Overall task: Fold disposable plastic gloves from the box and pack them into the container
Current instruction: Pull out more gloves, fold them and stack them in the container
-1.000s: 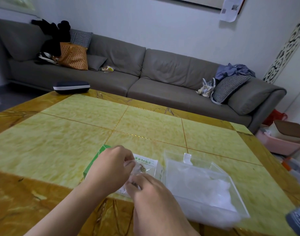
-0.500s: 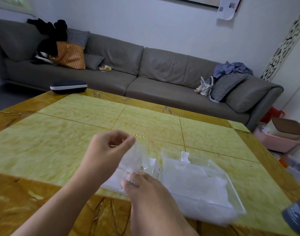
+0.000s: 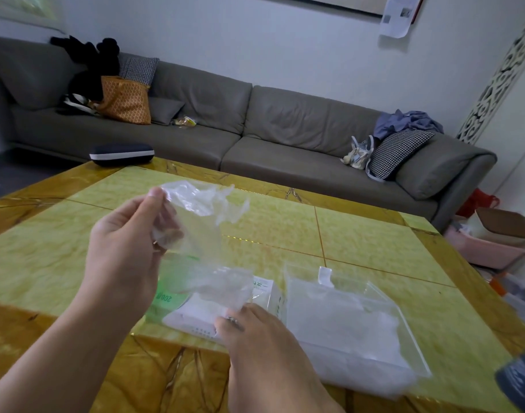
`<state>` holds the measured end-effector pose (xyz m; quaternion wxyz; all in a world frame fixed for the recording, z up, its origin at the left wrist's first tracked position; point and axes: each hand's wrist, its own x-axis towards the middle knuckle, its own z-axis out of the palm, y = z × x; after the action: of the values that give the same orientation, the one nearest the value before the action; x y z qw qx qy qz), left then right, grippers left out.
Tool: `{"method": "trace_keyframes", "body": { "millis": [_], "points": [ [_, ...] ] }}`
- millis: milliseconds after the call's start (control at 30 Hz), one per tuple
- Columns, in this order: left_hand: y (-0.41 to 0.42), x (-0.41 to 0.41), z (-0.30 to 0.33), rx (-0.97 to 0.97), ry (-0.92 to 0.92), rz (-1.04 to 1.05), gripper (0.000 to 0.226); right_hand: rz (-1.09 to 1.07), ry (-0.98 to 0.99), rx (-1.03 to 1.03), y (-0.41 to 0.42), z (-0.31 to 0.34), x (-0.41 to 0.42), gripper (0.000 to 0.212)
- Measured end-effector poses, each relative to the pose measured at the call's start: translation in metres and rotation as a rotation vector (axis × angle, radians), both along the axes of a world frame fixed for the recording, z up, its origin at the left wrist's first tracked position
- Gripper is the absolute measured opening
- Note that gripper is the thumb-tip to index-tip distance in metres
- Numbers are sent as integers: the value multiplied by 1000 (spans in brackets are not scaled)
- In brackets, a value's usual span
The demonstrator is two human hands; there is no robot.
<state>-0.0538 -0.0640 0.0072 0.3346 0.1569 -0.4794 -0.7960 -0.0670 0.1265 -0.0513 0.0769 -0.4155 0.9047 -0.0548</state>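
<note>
My left hand point(image 3: 124, 248) is raised above the table and pinches a clear plastic glove point(image 3: 201, 210) between thumb and fingers; the glove hangs crumpled and stretches down toward the box. Below it lies the green and white glove box point(image 3: 177, 308) on the yellow table point(image 3: 359, 234). My right hand point(image 3: 255, 347) rests on the box's near right end, its fingertips pinching the glove's lower part. Right of the box stands the clear plastic container point(image 3: 404, 332), holding a layer of folded gloves point(image 3: 338, 323).
A dark case point(image 3: 121, 154) lies at the table's far left corner. A grey sofa point(image 3: 255, 126) with bags, cushions and clothes runs along the wall. A pink bin point(image 3: 487, 248) and cardboard box point(image 3: 505, 223) sit on the floor at the right. A dark object point(image 3: 520, 380) is at the lower right edge.
My left hand has risen from the box opening, drawing a glove out and up. My right hand stayed low on the box.
</note>
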Motion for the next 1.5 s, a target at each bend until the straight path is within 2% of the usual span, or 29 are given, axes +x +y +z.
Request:
{"method": "trace_keyframes", "body": {
  "millis": [100, 367, 433, 500, 533, 633, 667, 767, 833, 900, 1000, 1033, 1100, 1233, 1333, 1500],
  "points": [
    [-12, 1, 2, 97, 29, 55, 19, 3, 4, 10, -1, 1, 0, 67],
    [-38, 5, 0, 361, 113, 48, 38, -47, 11, -19, -2, 13, 9, 50],
    [-25, 9, 5, 354, 96, 17, 35, -71, 0, -75, 1, 18, 12, 47],
    [-3, 11, 10, 272, 67, -45, 31, -161, -52, -222, 6, 29, 16, 34],
    [10, 12, 11, 218, 46, -78, 31, -210, -117, -371, 10, 35, 18, 31],
    [40, 15, 10, 74, 14, -178, 34, -165, -549, -817, 19, 57, 24, 51],
    [49, 16, 8, 50, 9, -204, 33, -156, -651, -945, 21, 61, 24, 48],
    [70, 15, 1, 38, -21, -269, 31, -386, -613, -1309, 27, 61, 10, 9],
    [76, 11, -6, 101, -38, -342, 33, -543, -558, -1410, 36, 54, -5, 22],
    [76, 10, -9, 135, -67, -502, 41, -602, -607, -1425, 47, 54, -21, 25],
    [79, 12, -14, -118, -173, -719, 42, -585, -607, -1231, 68, 51, -37, 21],
    [82, 12, -16, -196, -214, -704, 36, -574, -627, -1169, 73, 50, -40, 17],
    [88, 11, -18, -227, -286, -566, 24, -541, -695, -1088, 81, 48, -43, 13],
    [89, 3, -22, -67, -303, -367, 19, -565, -729, -1118, 95, 52, -46, 9],
    [94, 2, -20, -32, -272, -338, 23, -660, -734, -1209, 106, 55, -51, 14],
    [103, 3, -15, -122, -182, -397, 23, -755, -699, -1269, 131, 60, -59, 6]
  ]
}}
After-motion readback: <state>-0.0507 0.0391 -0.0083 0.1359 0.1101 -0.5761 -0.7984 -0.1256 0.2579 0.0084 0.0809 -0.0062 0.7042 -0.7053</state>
